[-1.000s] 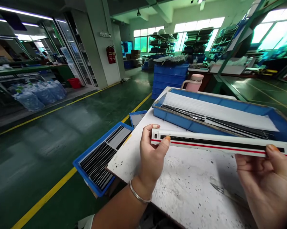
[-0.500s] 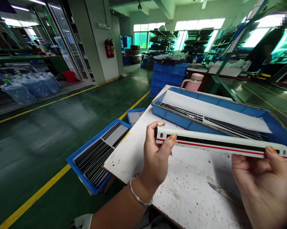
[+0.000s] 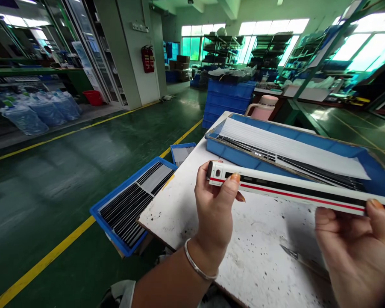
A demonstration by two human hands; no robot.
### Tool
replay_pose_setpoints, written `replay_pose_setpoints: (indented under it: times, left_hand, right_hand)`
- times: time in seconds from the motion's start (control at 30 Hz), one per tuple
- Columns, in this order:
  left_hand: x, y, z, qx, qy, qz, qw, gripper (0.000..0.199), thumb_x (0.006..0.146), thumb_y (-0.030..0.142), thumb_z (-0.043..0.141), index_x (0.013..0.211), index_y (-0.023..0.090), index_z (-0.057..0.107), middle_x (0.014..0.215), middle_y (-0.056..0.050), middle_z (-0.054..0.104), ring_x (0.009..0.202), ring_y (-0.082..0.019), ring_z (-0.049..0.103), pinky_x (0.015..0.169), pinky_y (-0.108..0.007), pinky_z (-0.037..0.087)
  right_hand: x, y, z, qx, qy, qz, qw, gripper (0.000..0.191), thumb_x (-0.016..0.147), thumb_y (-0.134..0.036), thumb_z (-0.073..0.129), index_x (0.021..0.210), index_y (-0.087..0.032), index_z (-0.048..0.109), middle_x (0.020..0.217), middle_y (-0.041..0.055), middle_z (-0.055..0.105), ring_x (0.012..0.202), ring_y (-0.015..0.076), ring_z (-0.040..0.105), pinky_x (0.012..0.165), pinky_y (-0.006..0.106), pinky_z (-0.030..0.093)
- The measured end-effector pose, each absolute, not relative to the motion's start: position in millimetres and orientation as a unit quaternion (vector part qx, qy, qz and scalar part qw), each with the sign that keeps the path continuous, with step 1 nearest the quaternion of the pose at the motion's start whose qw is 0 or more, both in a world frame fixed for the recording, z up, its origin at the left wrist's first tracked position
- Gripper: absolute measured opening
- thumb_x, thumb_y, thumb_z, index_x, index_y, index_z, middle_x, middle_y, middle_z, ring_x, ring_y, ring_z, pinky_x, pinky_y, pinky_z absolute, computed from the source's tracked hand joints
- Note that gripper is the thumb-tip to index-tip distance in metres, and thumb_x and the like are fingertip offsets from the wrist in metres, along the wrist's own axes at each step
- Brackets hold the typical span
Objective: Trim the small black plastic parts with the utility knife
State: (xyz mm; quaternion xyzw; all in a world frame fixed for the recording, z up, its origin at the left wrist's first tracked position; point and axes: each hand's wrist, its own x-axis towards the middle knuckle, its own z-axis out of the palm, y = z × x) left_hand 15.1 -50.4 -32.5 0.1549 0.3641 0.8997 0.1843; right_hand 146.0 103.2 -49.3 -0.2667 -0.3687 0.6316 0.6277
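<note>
1. Since the earlier frame, the left hand (image 3: pixel 214 205) has shifted right and the far-left tip of the white train-like piece (image 3: pixel 288 188) has risen a little; its right end now reaches the edge of view. The head view has moved slightly too, which may account for part of this.
2. The piece is in the air over the near part of the white counter (image 3: pixel 253 256), on the near side of the blue tray (image 3: pixel 230 152), sloping down to the right.
3. The left grip is closed on the left end, thumb on the striped face and fingers curled behind.
4. The right hand (image 3: pixel 360 244) has its grip closed near the right end, thumb on the face, fingers bent below; contact behind the piece is hidden.
5. To hold it well, I would keep the pinch light and even, with the thumbs near the ends so that the dark band and red stripe stay uncovered, and avoid twisting the long body.
6. A pointed knife (image 3: pixel 295 255) lies on the counter just left of the right hand; that wrist is best kept clear of the blade.
7. The tray's rim stands close behind, so lowering the piece calls for care against knocks.
</note>
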Motion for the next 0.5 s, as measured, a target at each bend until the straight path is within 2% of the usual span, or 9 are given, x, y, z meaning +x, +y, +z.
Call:
replay_pose_setpoints:
  times: [0.17, 0.37, 0.5]
  left_hand:
    - [14, -49, -33, 0.153, 0.363, 0.901, 0.18, 0.019, 0.085, 0.027, 0.068, 0.102, 0.024, 0.06, 0.089, 0.0, 0.058, 0.075, -0.013, 0.059, 0.058, -0.022, 0.053]
    - [14, -48, -35, 0.147, 0.369, 0.901, 0.173, 0.018, 0.086, 0.028, 0.067, 0.102, 0.022, 0.06, 0.086, 0.0, 0.06, 0.072, -0.012, 0.06, 0.057, -0.021, 0.053]
    - [14, -48, -35, 0.148, 0.367, 0.902, 0.175, 0.019, 0.086, 0.029, 0.068, 0.102, 0.022, 0.059, 0.086, -0.001, 0.06, 0.072, -0.012, 0.061, 0.057, -0.021, 0.053]
  right_hand:
    - [147, 100, -44, -0.253, -0.382, 0.627, 0.63, 0.018, 0.08, -0.014, 0.064, 0.089, -0.026, 0.074, 0.127, -0.0011, 0.067, 0.127, 0.0147, 0.054, 0.087, 0.022, 0.058]
    - [146, 96, -39, -0.238, -0.397, 0.619, 0.635, 0.028, 0.085, -0.01, 0.055, 0.09, -0.03, 0.074, 0.137, -0.0098, 0.06, 0.133, 0.0114, 0.048, 0.099, 0.024, 0.054]
    - [148, 97, -41, -0.231, -0.394, 0.624, 0.634, 0.026, 0.083, -0.009, 0.058, 0.093, -0.027, 0.074, 0.135, -0.005, 0.062, 0.131, 0.0119, 0.05, 0.1, 0.024, 0.053]
